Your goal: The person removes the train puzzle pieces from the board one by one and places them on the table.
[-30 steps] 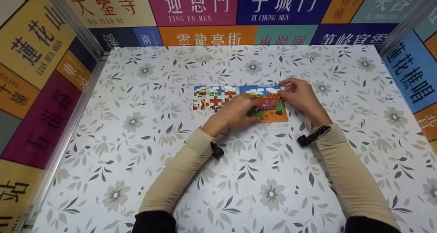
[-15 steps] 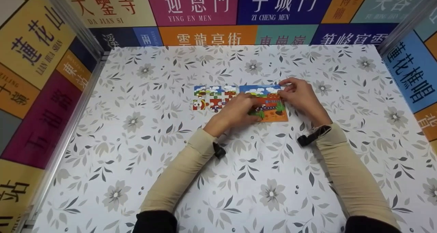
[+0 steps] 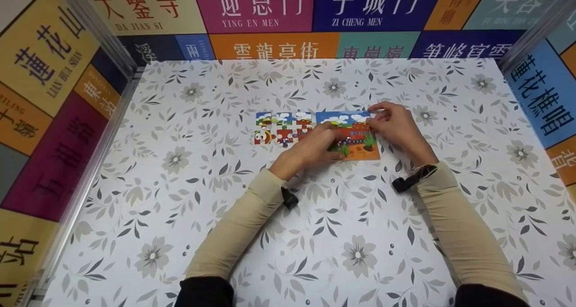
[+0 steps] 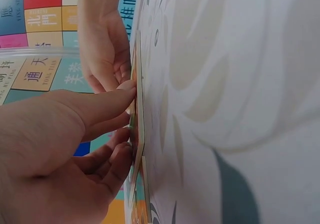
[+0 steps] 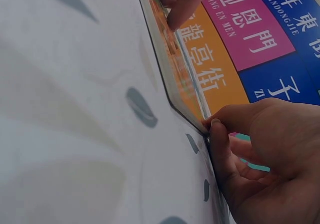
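Observation:
A small jigsaw puzzle lies in its tray, showing a blue sky, a red wall-like band and orange ground. Over its left part my left hand rests with thumb and fingertips touching the picture, covering some of it. In the left wrist view that hand's thumb and bent fingers meet the puzzle's face, spread apart. My right hand pinches the puzzle's right edge near the upper corner. From the right wrist view, thumb and forefinger come together at the corner of the puzzle tray.
Left of the puzzle lie several loose jigsaw pieces in rough rows, partly behind my left hand. The table has a floral cover. Panels with printed characters stand along its back and sides.
Almost nothing differs. My left hand has shifted very slightly to the right over the puzzle, while my right hand stays at the corner.

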`<state>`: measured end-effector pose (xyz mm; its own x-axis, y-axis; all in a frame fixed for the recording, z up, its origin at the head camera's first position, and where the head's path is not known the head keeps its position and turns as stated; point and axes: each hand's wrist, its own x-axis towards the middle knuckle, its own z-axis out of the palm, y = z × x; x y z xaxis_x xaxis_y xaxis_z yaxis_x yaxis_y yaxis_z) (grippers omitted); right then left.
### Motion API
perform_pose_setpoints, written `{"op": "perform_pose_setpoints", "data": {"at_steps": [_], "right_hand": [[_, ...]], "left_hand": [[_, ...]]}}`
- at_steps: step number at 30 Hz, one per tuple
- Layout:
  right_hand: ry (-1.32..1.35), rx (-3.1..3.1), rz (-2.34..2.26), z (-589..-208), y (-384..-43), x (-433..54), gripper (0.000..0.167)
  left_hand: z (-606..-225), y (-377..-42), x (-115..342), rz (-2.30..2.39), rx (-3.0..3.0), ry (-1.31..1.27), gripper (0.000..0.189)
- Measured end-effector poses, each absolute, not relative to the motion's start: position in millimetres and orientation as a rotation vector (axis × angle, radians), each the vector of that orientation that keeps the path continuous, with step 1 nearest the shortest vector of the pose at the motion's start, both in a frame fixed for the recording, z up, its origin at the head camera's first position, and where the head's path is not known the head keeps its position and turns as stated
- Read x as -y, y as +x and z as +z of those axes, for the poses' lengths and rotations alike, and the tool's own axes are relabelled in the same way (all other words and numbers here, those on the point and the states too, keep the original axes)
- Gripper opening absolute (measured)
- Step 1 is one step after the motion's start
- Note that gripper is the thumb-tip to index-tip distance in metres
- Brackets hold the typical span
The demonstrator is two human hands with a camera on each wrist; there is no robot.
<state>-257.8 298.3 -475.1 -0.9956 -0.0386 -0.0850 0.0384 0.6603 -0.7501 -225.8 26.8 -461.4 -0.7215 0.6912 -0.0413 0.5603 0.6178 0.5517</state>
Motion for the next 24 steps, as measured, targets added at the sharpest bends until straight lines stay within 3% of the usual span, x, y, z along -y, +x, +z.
{"op": "perform_pose_setpoints", "data": {"at_steps": [12,24], "right_hand": [[-0.019,-2.792,-1.269,-477.3,-258.5,-297.4,0.038],[-0.025,-2.796,-1.257,-477.1,-258.6,-298.6,0.038]], "left_hand": [[-458.6,-224.4,-27.0,0.857,-2.556,0.937,0.053],[-460.2,-223.5,-28.2,0.826,-2.6,1.044,0.052]]}}
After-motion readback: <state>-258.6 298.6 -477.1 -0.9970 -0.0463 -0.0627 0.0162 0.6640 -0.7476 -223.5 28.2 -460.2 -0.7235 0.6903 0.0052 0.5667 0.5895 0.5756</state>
